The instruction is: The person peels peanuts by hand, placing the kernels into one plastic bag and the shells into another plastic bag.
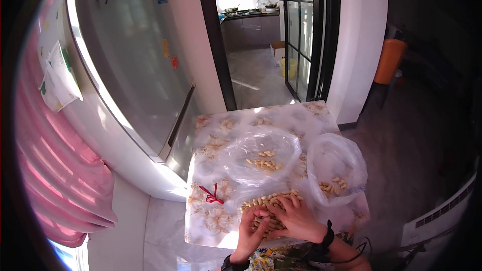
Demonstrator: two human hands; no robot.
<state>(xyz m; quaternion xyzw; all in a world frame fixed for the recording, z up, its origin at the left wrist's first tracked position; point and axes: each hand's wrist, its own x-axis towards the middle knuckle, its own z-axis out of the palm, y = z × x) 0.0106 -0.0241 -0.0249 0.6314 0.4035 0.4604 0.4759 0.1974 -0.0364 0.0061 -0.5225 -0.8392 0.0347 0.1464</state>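
Many peanuts in their shells (258, 201) lie in a pile at the near edge of the flowered table. Over the pile, my left hand (252, 228) has its fingers curled inward, and what they hold, if anything, is too small to make out. My right hand (297, 218) is beside it, bent over the peanuts with its fingertips among them; its grip is unclear. Beyond the pile sits an open clear plastic bag (236, 163) with some peanuts inside. A second clear bag (334, 160) to the right also holds a few peanuts.
A red tie (212, 195) lies on the tablecloth (213, 140) at the left. A grey fridge (135, 60) and a pink curtain (60, 170) stand left. Behind the table, a doorway with a glass door (304, 40) opens to a kitchen. An orange object (390, 60) is at right.
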